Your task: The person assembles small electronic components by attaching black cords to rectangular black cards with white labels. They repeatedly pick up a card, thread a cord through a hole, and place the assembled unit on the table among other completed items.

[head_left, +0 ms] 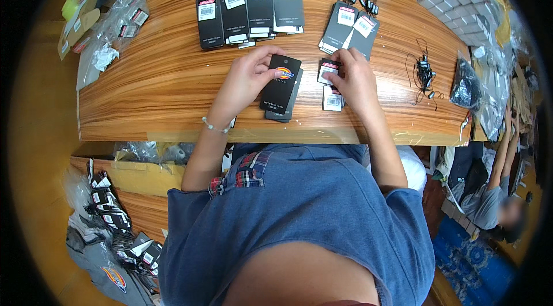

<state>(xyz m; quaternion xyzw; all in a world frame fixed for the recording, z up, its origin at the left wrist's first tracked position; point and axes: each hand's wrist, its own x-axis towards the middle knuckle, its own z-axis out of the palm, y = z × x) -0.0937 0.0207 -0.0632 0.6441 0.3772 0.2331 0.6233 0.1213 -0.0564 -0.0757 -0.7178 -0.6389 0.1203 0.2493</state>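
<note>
In my left hand (249,78) is a black hang tag (279,93) with a colourful logo, pinched between thumb and fingers. Another dark hang tag (282,115) lies just beneath it, partly covered. My right hand (352,78) has its thumb and fingers closed on a small tag (327,73) with a white barcode label. Below that hand a second small barcode tag (332,100) rests on the wood-grain table (190,99). Beyond my right hand lie strung hang tags (338,25) in a fanned pile.
A row of stacked strung hang tags (235,12) lies at the far side. To the right are loose black strings (425,73), a dark bagged bundle (465,84) and bagged white boxes (455,4). Plastic packaging (118,24) sits at left. Another person's arms (502,150) show at far right.
</note>
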